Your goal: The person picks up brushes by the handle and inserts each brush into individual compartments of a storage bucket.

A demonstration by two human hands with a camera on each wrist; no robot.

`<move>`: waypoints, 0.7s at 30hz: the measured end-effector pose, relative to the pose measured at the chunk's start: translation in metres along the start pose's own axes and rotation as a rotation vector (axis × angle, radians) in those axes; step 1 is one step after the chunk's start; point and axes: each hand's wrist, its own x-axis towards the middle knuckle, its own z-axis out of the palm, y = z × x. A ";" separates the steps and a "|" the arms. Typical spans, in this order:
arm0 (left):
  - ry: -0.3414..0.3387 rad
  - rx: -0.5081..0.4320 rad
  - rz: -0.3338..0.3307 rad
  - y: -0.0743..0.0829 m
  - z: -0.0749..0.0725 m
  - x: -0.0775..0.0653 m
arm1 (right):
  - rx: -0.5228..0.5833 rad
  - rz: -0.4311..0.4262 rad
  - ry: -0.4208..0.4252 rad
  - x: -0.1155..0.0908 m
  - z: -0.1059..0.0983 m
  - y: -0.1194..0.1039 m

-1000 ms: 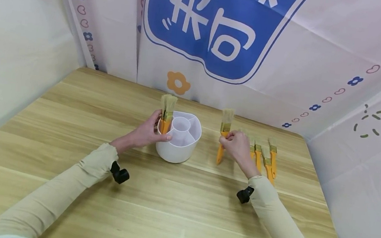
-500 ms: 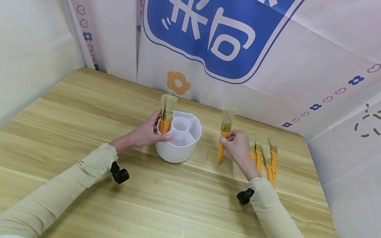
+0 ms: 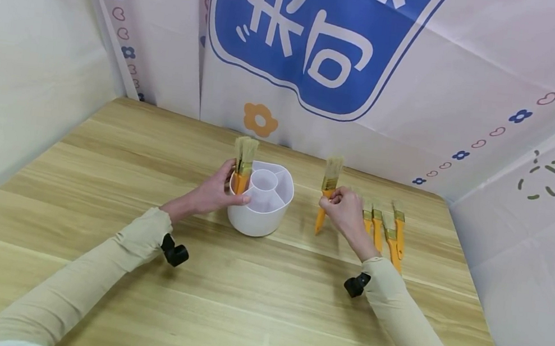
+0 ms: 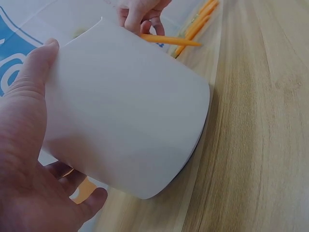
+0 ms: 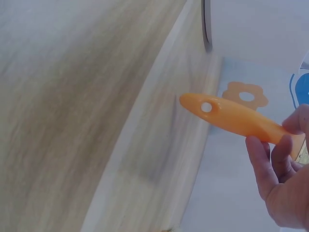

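Observation:
A white round organizer (image 3: 255, 222) with several compartments stands on the table. My left hand (image 3: 209, 193) grips its left side, thumb at the rim; in the left wrist view the thumb and fingers lie about its wall (image 4: 125, 111). Bristle-up paintbrushes (image 3: 244, 161) with orange handles stand in its left compartment. To the right of the organizer, my right hand (image 3: 347, 211) pinches another paintbrush (image 3: 331, 176) by the upper handle, bristles up. The right wrist view shows this orange handle (image 5: 241, 118), with a hole near its end, held above the table.
Several more orange-handled paintbrushes (image 3: 393, 236) lie on the wooden table (image 3: 244, 293) just right of my right hand, some partly hidden by it. A printed white sheet (image 3: 398, 84) hangs behind the table's back edge, and white walls (image 3: 543, 251) flank it.
The paintbrush in my right hand has tilted slightly and its handle end has risen a little. My left hand and the organizer have kept their place.

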 end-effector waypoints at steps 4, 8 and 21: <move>0.001 0.001 -0.002 0.001 0.000 0.000 | 0.005 -0.003 0.008 0.000 0.000 0.000; 0.000 0.009 0.003 -0.001 0.000 0.000 | 0.016 -0.004 0.008 -0.001 0.000 -0.003; -0.001 -0.013 0.011 -0.002 0.000 0.000 | 0.063 -0.061 0.018 -0.004 0.002 -0.028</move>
